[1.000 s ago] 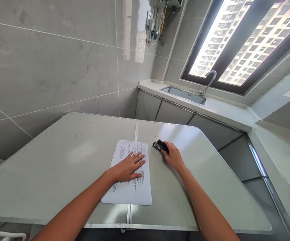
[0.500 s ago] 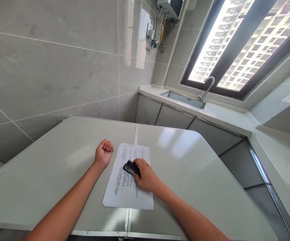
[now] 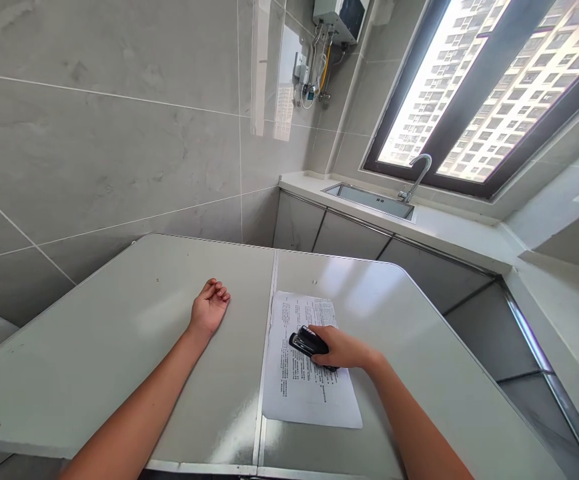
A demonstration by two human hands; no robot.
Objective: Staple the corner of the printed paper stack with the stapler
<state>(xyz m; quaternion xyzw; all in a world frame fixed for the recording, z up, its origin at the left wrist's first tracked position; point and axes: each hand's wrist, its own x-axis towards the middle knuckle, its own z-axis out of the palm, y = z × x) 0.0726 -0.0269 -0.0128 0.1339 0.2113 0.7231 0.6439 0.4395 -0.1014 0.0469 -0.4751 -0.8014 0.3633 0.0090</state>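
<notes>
A printed sheet of paper (image 3: 305,380) lies on the pale grey table (image 3: 119,333), just right of the table's middle seam. My right hand (image 3: 342,349) rests on the sheet, its fingers closed around a small black stapler (image 3: 305,342) that sits on the paper's middle. My left hand (image 3: 209,308) lies on the bare table to the left of the sheet, palm up, fingers loosely curled, holding nothing.
Behind the table runs a counter with a steel sink (image 3: 369,198) and a tap (image 3: 417,175) under a wide window (image 3: 489,87). A water heater (image 3: 337,15) with pipes hangs on the tiled wall. A gap separates the table from the counter cabinets.
My left hand came off the sheet and settled on the table to the left. My right hand carried the stapler onto the paper, and the sheet slid right across the seam.
</notes>
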